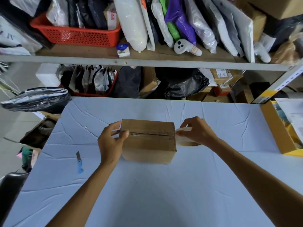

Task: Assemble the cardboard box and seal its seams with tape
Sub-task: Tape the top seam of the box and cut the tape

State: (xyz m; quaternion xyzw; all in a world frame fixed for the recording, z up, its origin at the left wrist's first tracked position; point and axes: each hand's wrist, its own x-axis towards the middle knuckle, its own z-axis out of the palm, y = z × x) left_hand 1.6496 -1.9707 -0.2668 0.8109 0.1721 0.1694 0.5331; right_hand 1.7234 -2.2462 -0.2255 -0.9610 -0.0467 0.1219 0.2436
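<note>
Resting mid-table, the cardboard box is steadied by the left hand clasping its left end, apparently pinning the tape's start; the right hand grasps the tape roll beside the right edge, aligned with the top seam.

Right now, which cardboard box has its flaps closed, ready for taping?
The small brown cardboard box between both hands on the blue table, flaps meeting at a centre seam. The yellow-edged cardboard box at the table's right edge stands open.
</note>
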